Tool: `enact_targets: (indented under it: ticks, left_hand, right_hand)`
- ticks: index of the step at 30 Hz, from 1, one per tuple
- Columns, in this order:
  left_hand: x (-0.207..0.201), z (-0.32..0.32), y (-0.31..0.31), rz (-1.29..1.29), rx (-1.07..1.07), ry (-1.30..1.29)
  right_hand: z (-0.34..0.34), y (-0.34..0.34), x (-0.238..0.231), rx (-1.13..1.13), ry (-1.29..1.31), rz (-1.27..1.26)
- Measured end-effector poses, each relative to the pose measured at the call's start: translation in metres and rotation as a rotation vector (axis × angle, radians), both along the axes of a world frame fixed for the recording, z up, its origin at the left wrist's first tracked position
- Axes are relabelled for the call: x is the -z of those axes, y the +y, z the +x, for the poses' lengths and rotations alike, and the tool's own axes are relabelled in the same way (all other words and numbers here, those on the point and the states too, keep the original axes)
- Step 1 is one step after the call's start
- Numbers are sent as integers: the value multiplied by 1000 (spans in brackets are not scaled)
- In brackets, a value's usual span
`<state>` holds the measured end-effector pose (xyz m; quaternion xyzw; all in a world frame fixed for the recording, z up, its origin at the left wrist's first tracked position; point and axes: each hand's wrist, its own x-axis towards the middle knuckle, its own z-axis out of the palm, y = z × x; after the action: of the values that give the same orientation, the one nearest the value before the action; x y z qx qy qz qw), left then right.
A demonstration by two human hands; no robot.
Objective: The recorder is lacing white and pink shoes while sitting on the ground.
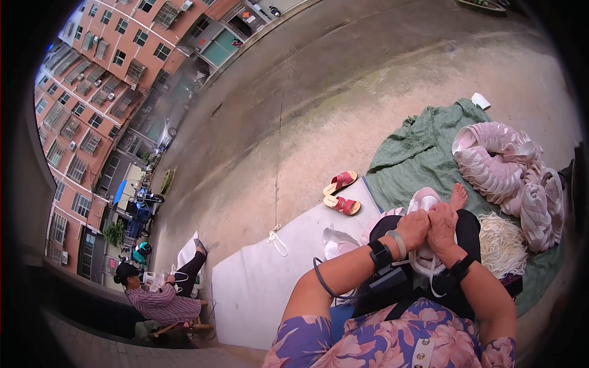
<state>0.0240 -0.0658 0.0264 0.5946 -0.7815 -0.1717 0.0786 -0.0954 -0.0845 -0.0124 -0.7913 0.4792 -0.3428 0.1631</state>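
Note:
A pale pink and white shoe [424, 200] rests in my lap, its far end showing beyond my hands. My left hand [410, 232] is closed on it, fingers curled and pressed together. Right beside it my right hand [442, 229] is also closed on the shoe, and the two hands nearly touch. A white shoelace [435, 286] hangs from the near end, below my right hand. Whether the fingertips also pinch lace is hidden by my knuckles. To the right of my right forearm lies a tangled heap of cream-white laces [503, 244].
Coiled stacks of pink-white shoe pieces [485, 161] lie on a green cloth [417, 144]. Red-strapped slippers [342, 205] sit by a pale sheet [257, 300] with a loose white cord [277, 240]. At left, a seated person [156, 300] handles white pieces. Concrete stretches toward buildings.

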Motion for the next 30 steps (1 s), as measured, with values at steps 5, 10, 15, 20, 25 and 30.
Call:
enact_targets:
  ticks: [5,10,15,20,25,30]
  left_hand:
    - [8,6,2,-55,-13,40]
    - [5,5,6,-64,5,90]
    - [3,5,3,-72,46,102]
    - [5,6,4,-103,17,156]
    - [16,9,2,-126,-50,227]
    - [18,18,-2,-86,-1,250]
  right_hand:
    - [3,2,3,52,133,-50]
    - [-5,7,1,-18,168,-233]
    - [-2,9,-2,6,208,-307]
    - [4,9,7,85,225,-235]
    - [9,7,9,78,293,-230]
    - [6,12,4,46,298,-363]
